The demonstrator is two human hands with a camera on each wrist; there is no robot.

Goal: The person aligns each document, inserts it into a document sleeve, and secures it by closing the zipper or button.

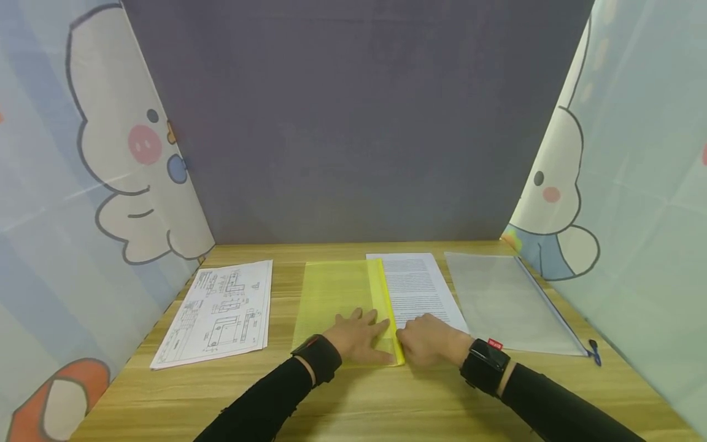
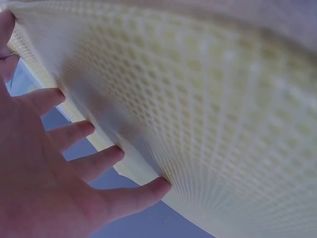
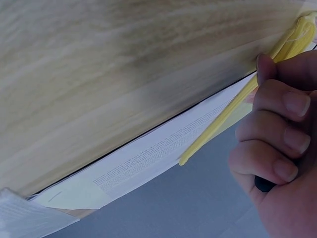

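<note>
A yellow mesh zip file bag (image 1: 334, 285) lies flat on the wooden table in the head view, its bright yellow zipper edge (image 3: 213, 128) on the right. My left hand (image 1: 359, 337) rests on the bag's near part with fingers spread. In the left wrist view its fingertips (image 2: 159, 184) press into the mesh (image 2: 218, 99). At the near end of the zipper, my right hand (image 1: 428, 339) has its fingers curled round the zipper pull (image 3: 265, 184); a small black part shows below the fingers in the right wrist view. The rest of the pull is hidden in the hand.
Sheets of printed text (image 1: 414, 285) lie right of the yellow bag, partly under its edge. Farther right is a clear zip file bag (image 1: 491, 301) with a dark zipper pull (image 1: 594, 353). Technical drawings (image 1: 221, 313) lie at the left. A dark panel (image 1: 353, 123) stands behind the table.
</note>
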